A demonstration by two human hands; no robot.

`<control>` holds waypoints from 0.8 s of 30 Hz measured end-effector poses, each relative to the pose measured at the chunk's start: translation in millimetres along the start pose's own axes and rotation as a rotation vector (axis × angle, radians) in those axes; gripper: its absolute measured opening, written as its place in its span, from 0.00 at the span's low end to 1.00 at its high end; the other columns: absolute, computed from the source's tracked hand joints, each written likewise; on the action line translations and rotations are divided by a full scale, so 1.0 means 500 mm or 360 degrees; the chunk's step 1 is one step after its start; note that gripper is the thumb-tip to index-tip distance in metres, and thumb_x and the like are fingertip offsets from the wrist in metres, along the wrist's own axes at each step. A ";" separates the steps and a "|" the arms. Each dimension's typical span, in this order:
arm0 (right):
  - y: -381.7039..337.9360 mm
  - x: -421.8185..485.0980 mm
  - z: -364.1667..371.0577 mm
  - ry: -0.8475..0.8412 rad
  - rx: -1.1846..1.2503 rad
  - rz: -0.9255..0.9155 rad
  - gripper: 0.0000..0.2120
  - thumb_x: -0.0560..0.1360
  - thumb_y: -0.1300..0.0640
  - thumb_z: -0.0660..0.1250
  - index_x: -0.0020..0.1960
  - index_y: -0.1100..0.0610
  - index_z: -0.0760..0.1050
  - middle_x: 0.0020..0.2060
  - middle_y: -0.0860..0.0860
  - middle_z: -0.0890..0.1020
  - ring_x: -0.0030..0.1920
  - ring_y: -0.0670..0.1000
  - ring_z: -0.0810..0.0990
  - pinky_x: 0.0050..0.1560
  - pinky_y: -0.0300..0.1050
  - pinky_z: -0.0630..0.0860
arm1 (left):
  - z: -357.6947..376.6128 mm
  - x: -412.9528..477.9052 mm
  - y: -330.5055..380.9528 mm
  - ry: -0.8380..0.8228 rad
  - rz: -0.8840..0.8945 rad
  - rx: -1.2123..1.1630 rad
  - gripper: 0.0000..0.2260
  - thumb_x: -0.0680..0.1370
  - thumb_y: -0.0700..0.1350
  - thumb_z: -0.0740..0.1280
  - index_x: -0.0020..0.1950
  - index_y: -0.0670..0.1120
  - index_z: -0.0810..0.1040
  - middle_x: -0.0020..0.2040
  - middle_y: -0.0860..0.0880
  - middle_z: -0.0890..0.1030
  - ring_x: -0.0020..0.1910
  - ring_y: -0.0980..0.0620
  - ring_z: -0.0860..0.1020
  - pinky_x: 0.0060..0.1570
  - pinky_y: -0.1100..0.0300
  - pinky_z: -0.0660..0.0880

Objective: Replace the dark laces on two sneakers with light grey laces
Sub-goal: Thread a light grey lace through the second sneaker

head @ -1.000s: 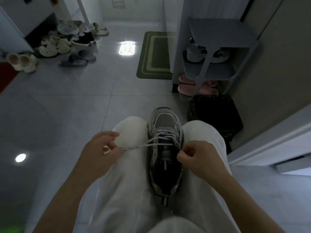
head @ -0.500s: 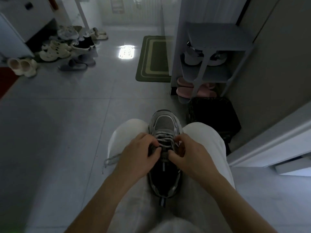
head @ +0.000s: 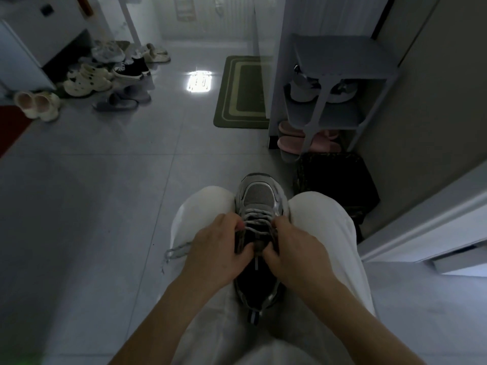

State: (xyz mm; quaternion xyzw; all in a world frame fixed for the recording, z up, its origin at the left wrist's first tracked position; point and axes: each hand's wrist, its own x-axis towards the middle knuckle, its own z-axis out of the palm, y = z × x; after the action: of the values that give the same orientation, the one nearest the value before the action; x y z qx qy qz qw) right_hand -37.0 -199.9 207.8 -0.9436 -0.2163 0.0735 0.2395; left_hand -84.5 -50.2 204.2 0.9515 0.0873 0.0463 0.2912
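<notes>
A grey and silver sneaker point(head: 259, 196) lies wedged between my knees, toe pointing away from me. Light grey laces point(head: 257, 219) cross its upper eyelets. My left hand point(head: 213, 248) grips the sneaker's left side at the eyelets, thumb curled in over the tongue. My right hand point(head: 292, 246) grips the right side the same way, fingers curled at the lace rows. A loose end of light grey lace point(head: 178, 251) hangs over my left thigh. The second sneaker is out of view.
A grey shoe rack point(head: 342, 64) with pink slippers point(head: 292, 142) stands ahead right, a dark bag point(head: 334, 180) just before it. A green mat point(head: 242, 93) lies beyond. Several shoes point(head: 105, 75) sit at the far left on the tiled floor.
A second ago my left hand pulled the lace out to the left and my right hand held near the eyelets. Both hands have since come in and closed on the sneaker's sides.
</notes>
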 end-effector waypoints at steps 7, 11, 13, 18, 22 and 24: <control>0.020 0.003 -0.020 0.0055 0.0442 0.0044 0.12 0.73 0.60 0.63 0.57 0.54 0.73 0.36 0.47 0.80 0.37 0.48 0.78 0.38 0.40 0.72 | -0.006 0.010 0.005 0.0066 -0.0071 -0.0153 0.10 0.71 0.46 0.68 0.48 0.53 0.70 0.44 0.54 0.76 0.41 0.52 0.76 0.40 0.57 0.72; 0.028 -0.003 -0.022 0.0096 0.0566 0.0093 0.11 0.73 0.61 0.63 0.55 0.51 0.75 0.29 0.44 0.77 0.32 0.42 0.75 0.31 0.30 0.67 | -0.011 0.010 0.009 0.0082 -0.0099 -0.0279 0.10 0.69 0.44 0.68 0.46 0.54 0.70 0.41 0.54 0.75 0.38 0.57 0.75 0.36 0.64 0.68; 0.032 -0.002 -0.025 0.0098 0.0589 0.0094 0.12 0.73 0.61 0.63 0.55 0.51 0.75 0.30 0.45 0.78 0.34 0.42 0.76 0.32 0.30 0.68 | -0.013 0.011 0.011 0.0076 -0.0113 -0.0338 0.10 0.69 0.43 0.68 0.45 0.54 0.70 0.40 0.55 0.75 0.36 0.59 0.75 0.35 0.66 0.67; 0.030 -0.013 -0.027 0.0095 0.0609 0.0074 0.13 0.75 0.60 0.62 0.57 0.50 0.74 0.34 0.44 0.79 0.34 0.42 0.77 0.33 0.29 0.68 | -0.012 0.008 0.014 0.0076 -0.0079 -0.0457 0.14 0.68 0.40 0.69 0.43 0.57 0.69 0.38 0.55 0.75 0.35 0.61 0.74 0.34 0.72 0.67; 0.036 -0.014 -0.030 0.0084 0.0604 0.0078 0.12 0.75 0.59 0.61 0.57 0.49 0.73 0.34 0.44 0.79 0.36 0.40 0.76 0.34 0.30 0.69 | -0.018 0.008 0.012 0.0087 -0.0074 -0.0689 0.04 0.73 0.46 0.66 0.47 0.52 0.73 0.38 0.54 0.77 0.37 0.59 0.76 0.36 0.72 0.70; 0.041 -0.013 -0.030 0.0041 0.0576 0.0091 0.11 0.75 0.59 0.62 0.56 0.48 0.72 0.33 0.44 0.79 0.36 0.40 0.76 0.33 0.30 0.69 | -0.025 0.016 -0.006 0.0096 -0.0146 -0.0648 0.08 0.76 0.51 0.60 0.45 0.49 0.77 0.37 0.51 0.78 0.36 0.57 0.76 0.37 0.65 0.72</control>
State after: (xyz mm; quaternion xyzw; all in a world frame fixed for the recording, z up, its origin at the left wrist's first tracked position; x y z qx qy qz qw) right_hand -31.3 -225.3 210.9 -0.8918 -0.1697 0.1058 0.4059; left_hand -78.7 -39.4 213.4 0.8663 0.1281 0.0783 0.4765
